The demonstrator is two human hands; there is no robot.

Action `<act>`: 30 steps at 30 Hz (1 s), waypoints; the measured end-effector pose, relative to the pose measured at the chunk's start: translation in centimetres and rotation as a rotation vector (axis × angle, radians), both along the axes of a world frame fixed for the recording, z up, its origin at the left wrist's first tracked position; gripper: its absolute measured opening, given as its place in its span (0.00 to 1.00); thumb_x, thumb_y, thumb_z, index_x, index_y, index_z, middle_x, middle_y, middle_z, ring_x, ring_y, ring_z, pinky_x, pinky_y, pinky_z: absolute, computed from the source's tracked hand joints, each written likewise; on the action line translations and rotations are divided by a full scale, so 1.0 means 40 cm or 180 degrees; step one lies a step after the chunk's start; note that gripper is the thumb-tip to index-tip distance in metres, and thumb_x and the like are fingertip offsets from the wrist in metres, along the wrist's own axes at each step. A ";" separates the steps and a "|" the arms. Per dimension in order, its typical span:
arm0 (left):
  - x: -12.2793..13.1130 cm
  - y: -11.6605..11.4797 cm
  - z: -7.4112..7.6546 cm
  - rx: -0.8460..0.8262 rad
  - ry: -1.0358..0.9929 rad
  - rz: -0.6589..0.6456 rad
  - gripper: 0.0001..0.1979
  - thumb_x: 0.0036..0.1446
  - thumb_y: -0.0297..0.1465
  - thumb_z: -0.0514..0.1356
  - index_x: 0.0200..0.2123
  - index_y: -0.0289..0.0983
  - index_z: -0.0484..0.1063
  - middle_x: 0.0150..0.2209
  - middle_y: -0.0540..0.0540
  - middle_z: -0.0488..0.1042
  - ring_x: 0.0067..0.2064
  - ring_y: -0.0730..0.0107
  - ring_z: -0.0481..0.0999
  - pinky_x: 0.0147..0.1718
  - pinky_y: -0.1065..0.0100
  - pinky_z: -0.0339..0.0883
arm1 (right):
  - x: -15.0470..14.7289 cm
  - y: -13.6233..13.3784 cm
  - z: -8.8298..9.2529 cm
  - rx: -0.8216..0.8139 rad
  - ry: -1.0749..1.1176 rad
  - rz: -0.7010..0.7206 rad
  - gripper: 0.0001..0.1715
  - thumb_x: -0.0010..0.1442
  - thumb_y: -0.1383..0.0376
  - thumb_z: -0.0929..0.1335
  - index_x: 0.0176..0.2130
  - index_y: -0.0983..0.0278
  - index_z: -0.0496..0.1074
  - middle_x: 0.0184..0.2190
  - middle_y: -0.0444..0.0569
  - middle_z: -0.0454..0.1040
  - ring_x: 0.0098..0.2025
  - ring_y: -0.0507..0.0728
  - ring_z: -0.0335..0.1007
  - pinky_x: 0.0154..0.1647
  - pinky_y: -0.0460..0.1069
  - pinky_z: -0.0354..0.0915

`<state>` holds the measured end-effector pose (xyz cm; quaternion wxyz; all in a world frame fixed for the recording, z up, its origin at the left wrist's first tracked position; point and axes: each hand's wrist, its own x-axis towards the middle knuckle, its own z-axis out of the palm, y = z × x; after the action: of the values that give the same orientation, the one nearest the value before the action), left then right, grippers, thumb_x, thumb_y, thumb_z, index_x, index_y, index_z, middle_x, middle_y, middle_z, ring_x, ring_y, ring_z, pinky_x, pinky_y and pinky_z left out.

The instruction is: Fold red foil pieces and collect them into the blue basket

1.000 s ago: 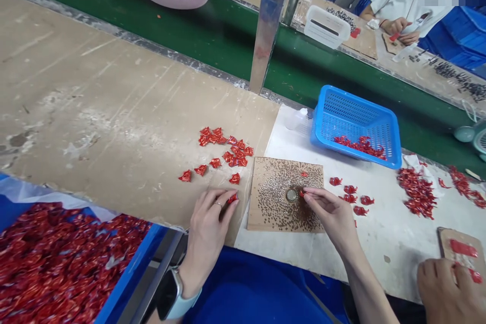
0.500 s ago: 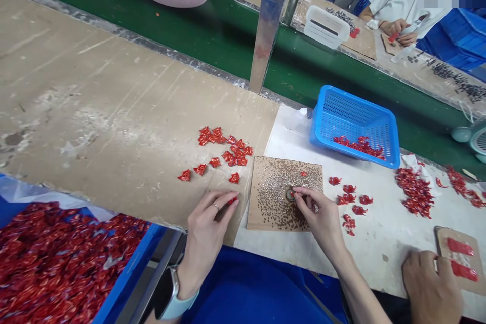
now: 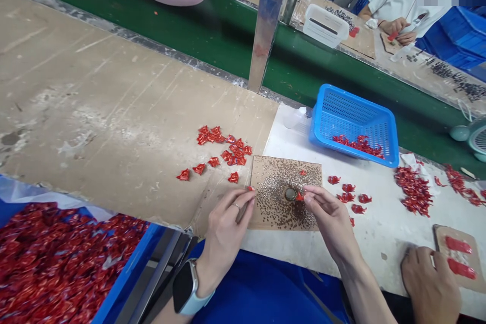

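My left hand (image 3: 231,217), with a ring and a watch, pinches a small red piece (image 3: 250,189) at the left edge of a speckled cardboard square (image 3: 266,217). Between finger and thumb of my right hand (image 3: 332,215) is another small red piece (image 3: 299,197), held over the board beside a small round dish (image 3: 290,193). A tiny red bit (image 3: 302,172) lies near the board's upper edge. Several shiny red parts (image 3: 233,177) are spread to the left of the board. More red parts (image 3: 346,197) lie just right of it.
A blue basket (image 3: 317,131) with red pieces stands behind the board. Red pieces are heaped (image 3: 413,192) on the right, near another person's hand (image 3: 431,278) and a small board (image 3: 478,263). A blue crate (image 3: 125,273) of red parts is at lower left. A metal post (image 3: 261,35) rises behind.
My left hand has moved right, up to the board's edge, with its red piece. The right hand has drawn back slightly to the right from the round dish, its red piece now plainly showing.
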<state>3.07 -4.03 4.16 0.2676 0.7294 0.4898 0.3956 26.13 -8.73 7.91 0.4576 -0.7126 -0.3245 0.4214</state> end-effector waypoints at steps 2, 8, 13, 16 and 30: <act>0.006 -0.002 -0.005 -0.0002 0.0074 0.0111 0.09 0.68 0.27 0.62 0.48 0.41 0.80 0.44 0.46 0.83 0.43 0.67 0.86 0.44 0.64 0.82 | 0.002 -0.003 -0.002 0.0026 0.0140 -0.0081 0.23 0.55 0.45 0.80 0.44 0.57 0.85 0.34 0.49 0.82 0.38 0.58 0.77 0.40 0.51 0.73; 0.006 0.001 -0.015 -0.0062 0.0207 0.0330 0.06 0.69 0.31 0.62 0.46 0.41 0.79 0.41 0.47 0.83 0.40 0.66 0.85 0.40 0.64 0.79 | 0.011 -0.019 -0.013 0.0015 0.0518 -0.0257 0.22 0.54 0.48 0.82 0.43 0.57 0.84 0.34 0.47 0.81 0.38 0.57 0.75 0.39 0.49 0.70; 0.016 0.019 -0.029 -0.0146 0.0237 0.0544 0.09 0.69 0.35 0.63 0.35 0.39 0.75 0.33 0.47 0.80 0.33 0.66 0.81 0.33 0.65 0.75 | 0.010 -0.020 -0.009 0.0026 0.0884 -0.0317 0.22 0.52 0.50 0.83 0.42 0.57 0.83 0.33 0.45 0.79 0.34 0.54 0.70 0.34 0.47 0.66; 0.010 0.030 -0.034 -0.0253 0.0210 0.0533 0.07 0.68 0.35 0.63 0.36 0.39 0.75 0.31 0.49 0.81 0.30 0.67 0.81 0.30 0.66 0.73 | 0.010 -0.014 0.003 0.0046 0.1174 -0.0289 0.22 0.52 0.51 0.84 0.41 0.57 0.83 0.30 0.43 0.75 0.30 0.52 0.64 0.30 0.46 0.63; 0.006 0.027 0.033 -0.0519 -0.0793 0.0066 0.05 0.65 0.29 0.67 0.42 0.45 0.83 0.40 0.53 0.85 0.40 0.73 0.86 0.44 0.73 0.82 | -0.012 -0.006 0.048 0.0123 0.2078 -0.0126 0.16 0.52 0.56 0.85 0.37 0.58 0.82 0.26 0.41 0.68 0.27 0.48 0.54 0.28 0.42 0.59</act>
<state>3.32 -2.96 5.49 0.3806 0.6453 0.4909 0.4447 25.64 -8.96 9.82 0.5590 -0.5372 -0.1547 0.6124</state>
